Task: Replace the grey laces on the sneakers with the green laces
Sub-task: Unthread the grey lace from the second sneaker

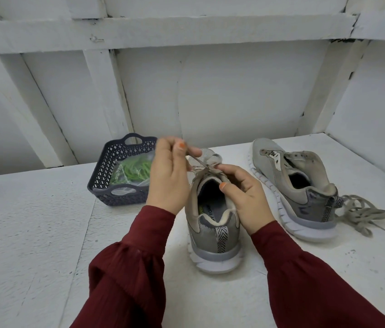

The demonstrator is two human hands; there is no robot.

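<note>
A person in dark red sleeves stands at a white counter (33,221), unlacing the nearer sneaker (210,235), which sits heel toward them in the middle. The left hand (167,178) is raised over the shoe, its fingers pinching one end of the grey lace (199,162) and drawing it up and to the left. The right hand (248,200) curls over the shoe's opening, its fingers gripping the same lace where it crosses at the top of the tongue. This looks like the removal step, about half done: the second sneaker (288,171), to the right, is already bare, with its loose grey lace (361,215) heaped just behind its heel. The next move likely calls for working the lace free eyelet by eyelet. Counted: two sneakers, two grey laces, and one dark basket (106,166) at the far left holding a bagged bundle of green laces (137,170), too tangled to count.
</note>
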